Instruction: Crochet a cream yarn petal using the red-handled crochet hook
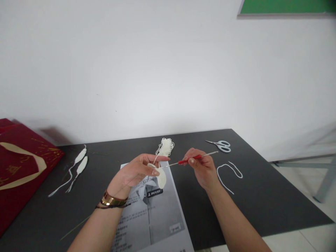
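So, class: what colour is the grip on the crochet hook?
Red, on the crochet hook in the right hand; head view.

Red bag (15, 168) cut off at left edge, printed sheet (160, 217) at bottom edge

Both forearms reach forward, raised and near each other. The left hand (136, 170) is palm-up with thumb pinched to fingers; the right hand (201, 167) is curled, fingertips pinched together.

left hand (136, 170) pinching crochet piece (160, 176), right hand (202, 167) gripping hook (193, 158)
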